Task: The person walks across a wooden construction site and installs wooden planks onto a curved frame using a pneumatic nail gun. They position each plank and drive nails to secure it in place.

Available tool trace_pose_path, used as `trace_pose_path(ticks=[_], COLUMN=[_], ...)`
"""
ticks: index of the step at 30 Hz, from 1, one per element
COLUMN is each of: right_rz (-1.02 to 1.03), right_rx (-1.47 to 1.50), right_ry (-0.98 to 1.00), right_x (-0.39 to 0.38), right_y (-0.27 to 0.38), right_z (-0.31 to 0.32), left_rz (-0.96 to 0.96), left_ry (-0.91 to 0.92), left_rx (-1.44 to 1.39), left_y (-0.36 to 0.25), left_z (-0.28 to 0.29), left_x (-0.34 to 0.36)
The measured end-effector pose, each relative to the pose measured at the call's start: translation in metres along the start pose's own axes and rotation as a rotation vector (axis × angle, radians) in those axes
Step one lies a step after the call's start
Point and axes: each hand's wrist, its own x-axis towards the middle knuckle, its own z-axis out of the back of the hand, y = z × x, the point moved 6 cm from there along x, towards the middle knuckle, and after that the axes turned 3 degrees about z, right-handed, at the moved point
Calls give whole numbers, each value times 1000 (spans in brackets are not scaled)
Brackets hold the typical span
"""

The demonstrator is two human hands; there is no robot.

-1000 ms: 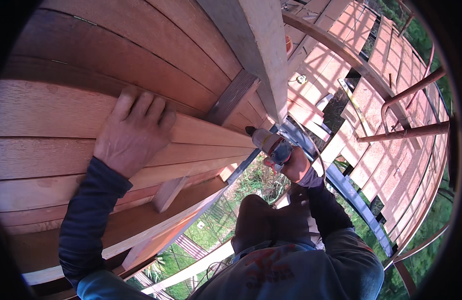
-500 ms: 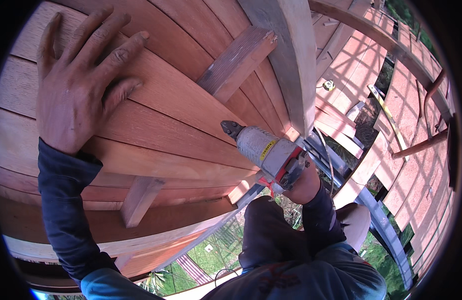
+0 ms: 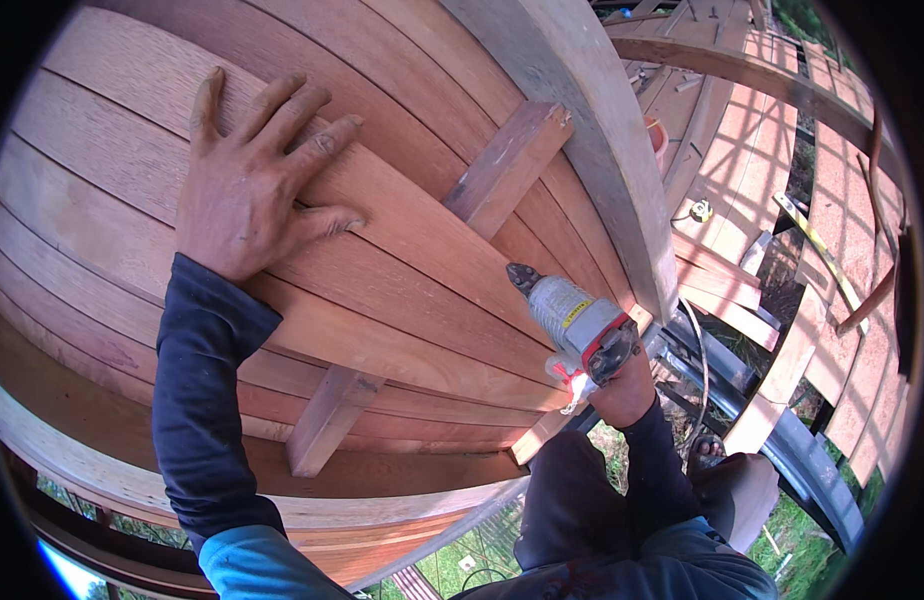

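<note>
My left hand (image 3: 247, 200) lies with fingers spread on the curved reddish wooden planks (image 3: 402, 270), its fingertips near the upper edge of the raised layer. My right hand (image 3: 627, 397) is wrapped round the grip of a nail gun (image 3: 580, 322), mostly hidden behind the tool. The nail gun has a grey body, a yellow label, a red band and a dark nose pointing up and left. That nose is over the planks near the upper edge of the raised layer; whether it touches them I cannot tell. A short wooden block (image 3: 512, 165) crosses the planks just beyond the nose.
A thick curved beam (image 3: 582, 120) bounds the planks on the right. A second block (image 3: 332, 420) sticks out below. Beyond are boards with gaps, a tape measure (image 3: 701, 211), a yellow level (image 3: 820, 255), and a thin hose (image 3: 704, 345) by metal beams (image 3: 812, 470). Grass shows below.
The view has shifted, so the planks and beam appear moved. My left hand stays flat on the planks, and the nail gun remains in my right hand with its nose near the same edge.
</note>
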Motion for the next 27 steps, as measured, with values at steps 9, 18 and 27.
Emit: trace_pose_path(ticks=[9, 18, 27], right_rz=[-110, -274, -120], right_rx=[158, 591, 254], right_ry=[-123, -140, -111], right_x=[-11, -11, -3], right_y=[-16, -36, -28], right_z=[-2, 0, 0], left_rz=[16, 8, 1], left_ry=[42, 57, 34], left_rx=[-142, -132, -132], left_y=[3, 5, 5], left_z=[4, 7, 8], left_x=[-2, -4, -2])
